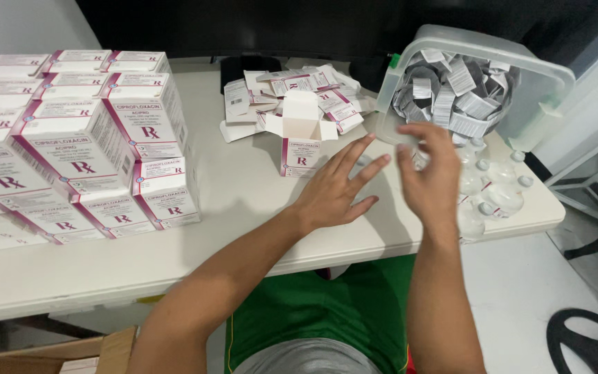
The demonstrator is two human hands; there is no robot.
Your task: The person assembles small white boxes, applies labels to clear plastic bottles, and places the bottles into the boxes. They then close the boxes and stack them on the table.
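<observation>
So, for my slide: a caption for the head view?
Two bare hands, left hand and right hand, hover by an open carton and tipped bin.

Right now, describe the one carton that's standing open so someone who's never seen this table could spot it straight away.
Start at the white table. Near its middle, just ahead of the left hand, stands an open carton, white with a magenta stripe, in front of a heap of flattened cartons. Unlike the sealed boxes stacked at the left, it stands alone with its top flaps spread open.

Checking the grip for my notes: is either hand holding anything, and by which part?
Left hand lies open, holding nothing. Right hand is blurred; cannot tell.
</observation>
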